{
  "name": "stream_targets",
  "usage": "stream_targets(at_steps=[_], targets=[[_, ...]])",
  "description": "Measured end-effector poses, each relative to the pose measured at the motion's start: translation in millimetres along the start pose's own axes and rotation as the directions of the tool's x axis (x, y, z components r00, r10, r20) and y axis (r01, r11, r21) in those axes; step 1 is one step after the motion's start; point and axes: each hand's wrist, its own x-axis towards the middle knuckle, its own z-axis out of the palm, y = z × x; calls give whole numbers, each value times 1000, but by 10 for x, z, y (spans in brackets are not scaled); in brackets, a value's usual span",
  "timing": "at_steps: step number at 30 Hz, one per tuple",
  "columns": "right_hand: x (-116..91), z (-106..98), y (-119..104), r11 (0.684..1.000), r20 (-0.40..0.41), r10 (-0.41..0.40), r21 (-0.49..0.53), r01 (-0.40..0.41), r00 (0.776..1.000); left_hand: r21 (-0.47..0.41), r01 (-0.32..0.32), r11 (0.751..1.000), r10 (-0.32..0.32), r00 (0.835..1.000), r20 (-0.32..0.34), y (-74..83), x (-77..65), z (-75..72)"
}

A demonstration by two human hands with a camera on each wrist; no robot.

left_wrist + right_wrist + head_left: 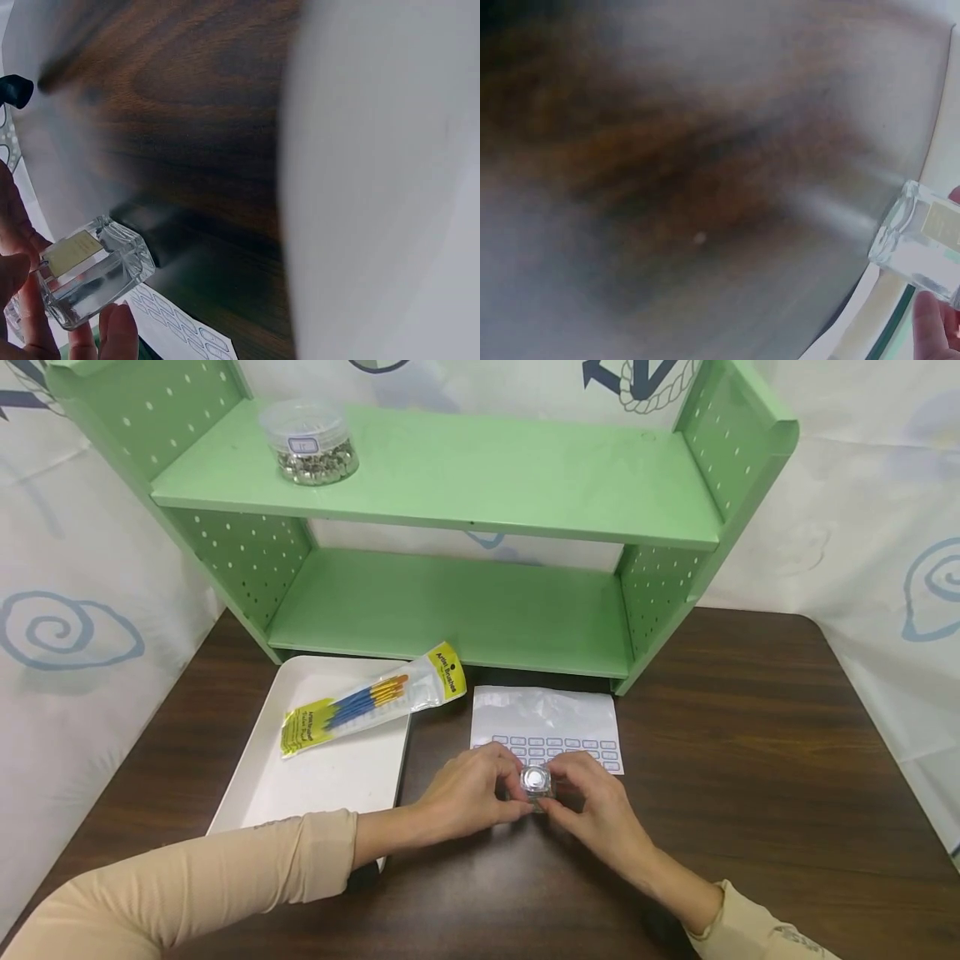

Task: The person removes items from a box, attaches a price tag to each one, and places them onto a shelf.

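Note:
Between both hands stands a small square perfume bottle [536, 780] of clear glass, its silvery top facing up in the head view. My left hand [471, 787] grips it from the left with thumb and fingers. From the other side, the thumb and fingers of my right hand [600, 808] pinch it as well. The left wrist view shows the bottle's thick glass base and a pale gold label [71, 253] on one face. In the right wrist view the bottle [919, 244] appears at the right edge, a fingertip against it. A white sticker sheet [546, 714] lies just behind the hands.
A white tray [330, 785] lies to the left, with a packet of artist brushes [367, 703] across its right edge. Behind stands a green two-tier shelf [480, 468] bearing a round clear tub [311, 447] of small metallic pieces. Dark wooden table [757, 760] extends to the right.

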Motion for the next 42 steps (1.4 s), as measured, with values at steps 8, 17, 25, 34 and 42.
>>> stream_targets(at_steps=[8,17,25,34,42], targets=[[23,-20,-2,1000,41,18,15,-19,999,29,-57,998,57,998,-14,-12,5,-2],[27,-23,-1,998,62,56,13,-56,997,41,-73,997,74,997,-21,-6,22,-12],[26,-23,1,997,68,77,14,-79,995,18,-71,997,71,997,-18,-21,39,-18],[23,-17,12,996,71,84,37,-87,994,8,-92,996,93,996,-20,-44,35,-23],[24,-18,23,996,72,81,34,-84,994,-9,-101,995,101,995,-13,-55,32,-55]])
